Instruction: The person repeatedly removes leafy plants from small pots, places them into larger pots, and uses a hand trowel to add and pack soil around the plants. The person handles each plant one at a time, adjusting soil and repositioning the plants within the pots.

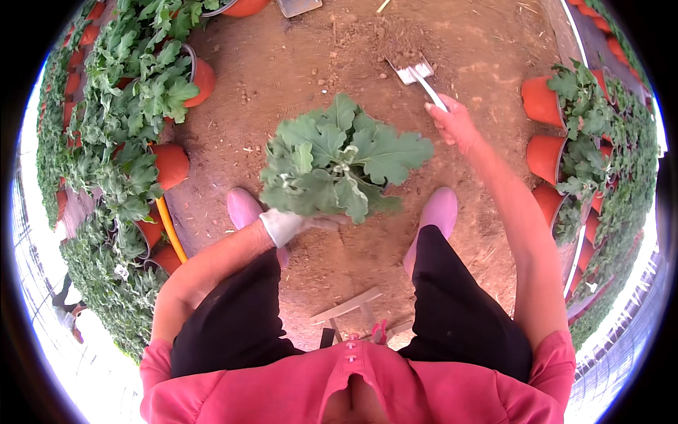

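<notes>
A leafy potted plant (344, 159), its pot mostly hidden by lobed green leaves, is between my feet and a little ahead of them. My left hand (302, 225), in a pale glove, is under the near left side of the leaves; whether its fingers close on the pot is hidden. My right hand (453, 119) is bare and grips the handle of a small metal hand shovel (418, 71) at the upper right. The shovel's blade lies against a blurred heap of loose brown soil (405, 45).
Orange-red pots of leafy plants (172, 165) line the left side, beside a yellow hose (170, 228). More pots (544, 159) stand in rows at the right. A grey tray-like object (298, 5) is at the top edge. Another person (69, 312) is at the far left.
</notes>
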`<state>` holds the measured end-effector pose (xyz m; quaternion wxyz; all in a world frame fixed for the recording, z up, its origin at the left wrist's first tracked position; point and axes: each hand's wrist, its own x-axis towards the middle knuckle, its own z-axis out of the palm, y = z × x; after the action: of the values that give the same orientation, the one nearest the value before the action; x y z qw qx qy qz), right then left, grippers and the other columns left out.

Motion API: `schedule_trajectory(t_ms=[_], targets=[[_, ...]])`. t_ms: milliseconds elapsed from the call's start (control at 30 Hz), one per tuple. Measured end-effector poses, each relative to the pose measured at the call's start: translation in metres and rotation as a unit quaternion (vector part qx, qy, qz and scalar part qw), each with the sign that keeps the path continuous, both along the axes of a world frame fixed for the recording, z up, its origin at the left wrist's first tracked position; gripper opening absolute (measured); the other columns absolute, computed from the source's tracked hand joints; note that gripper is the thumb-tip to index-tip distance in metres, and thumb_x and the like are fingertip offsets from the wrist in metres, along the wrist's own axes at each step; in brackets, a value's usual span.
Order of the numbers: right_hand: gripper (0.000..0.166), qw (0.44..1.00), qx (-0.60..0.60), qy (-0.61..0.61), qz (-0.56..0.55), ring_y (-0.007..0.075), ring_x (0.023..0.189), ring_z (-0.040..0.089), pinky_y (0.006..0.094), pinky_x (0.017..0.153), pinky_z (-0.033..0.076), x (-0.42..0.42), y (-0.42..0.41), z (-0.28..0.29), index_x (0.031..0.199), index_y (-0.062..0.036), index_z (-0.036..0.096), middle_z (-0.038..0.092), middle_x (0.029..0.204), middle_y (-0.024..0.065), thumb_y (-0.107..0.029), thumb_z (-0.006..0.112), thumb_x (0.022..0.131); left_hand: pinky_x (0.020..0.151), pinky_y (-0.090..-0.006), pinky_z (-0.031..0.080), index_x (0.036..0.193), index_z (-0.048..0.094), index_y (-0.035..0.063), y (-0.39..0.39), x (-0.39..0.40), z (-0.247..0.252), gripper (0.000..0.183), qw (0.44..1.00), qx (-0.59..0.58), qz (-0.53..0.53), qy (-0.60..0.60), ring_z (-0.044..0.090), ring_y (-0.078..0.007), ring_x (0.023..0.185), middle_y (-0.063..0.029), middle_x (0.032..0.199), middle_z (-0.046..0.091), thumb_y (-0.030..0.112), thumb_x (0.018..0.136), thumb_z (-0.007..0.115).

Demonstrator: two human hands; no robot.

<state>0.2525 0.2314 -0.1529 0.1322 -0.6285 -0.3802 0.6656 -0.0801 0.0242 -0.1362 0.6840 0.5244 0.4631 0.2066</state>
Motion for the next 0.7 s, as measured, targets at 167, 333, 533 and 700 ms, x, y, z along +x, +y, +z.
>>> schedule_trajectory(t_ms=[167,333,533,700], targets=[[0.048,0.998,0.020,0.056,-0.019,0.0042,0.039,0.031,0.0230,0.035,0.021,0.005,0.006,-0.012,0.132,-0.0087,0.054,0.043,0.061,-0.0058,-0.022,0.070,0.089,0.104,-0.0540,0.042,0.137,0.042,0.0035,0.001,0.010,0.033,0.055,0.937,-0.315,-0.016,-0.150,0.053,-0.0331,0.122,-0.0195,0.132,0.054,0.028,0.093,0.065],[0.049,0.998,0.062,0.022,-0.007,0.0042,0.043,0.035,0.0225,0.037,0.024,0.025,-0.030,0.021,0.134,-0.0057,0.054,0.045,0.063,-0.0057,-0.020,0.068,0.089,0.108,-0.0411,0.041,0.137,0.047,0.0038,0.013,-0.070,-0.004,0.054,0.984,-0.176,0.016,0.029,0.054,-0.0272,0.122,-0.0145,0.132,0.056,0.021,0.089,0.065],[0.044,0.992,0.102,-0.071,0.030,0.0040,0.057,0.046,0.0208,0.049,0.035,0.058,-0.089,0.071,0.130,-0.0015,0.057,0.055,0.074,-0.0042,-0.017,0.066,0.089,0.107,-0.0370,0.040,0.145,0.040,0.0027,0.097,-0.072,0.028,0.058,0.959,-0.152,0.225,-0.077,0.053,-0.0222,0.123,-0.0132,0.136,0.054,0.040,0.101,0.042],[0.041,0.972,0.201,-0.098,0.068,0.0012,0.066,0.044,0.0181,0.056,0.036,0.078,-0.130,0.092,0.128,-0.0025,0.060,0.053,0.081,-0.0071,-0.017,0.066,0.090,0.114,-0.0393,0.032,0.148,0.036,0.0032,0.136,-0.024,0.097,0.070,0.999,0.026,0.008,-0.035,0.043,-0.0263,0.135,-0.0141,0.146,0.045,0.052,0.098,0.045]])
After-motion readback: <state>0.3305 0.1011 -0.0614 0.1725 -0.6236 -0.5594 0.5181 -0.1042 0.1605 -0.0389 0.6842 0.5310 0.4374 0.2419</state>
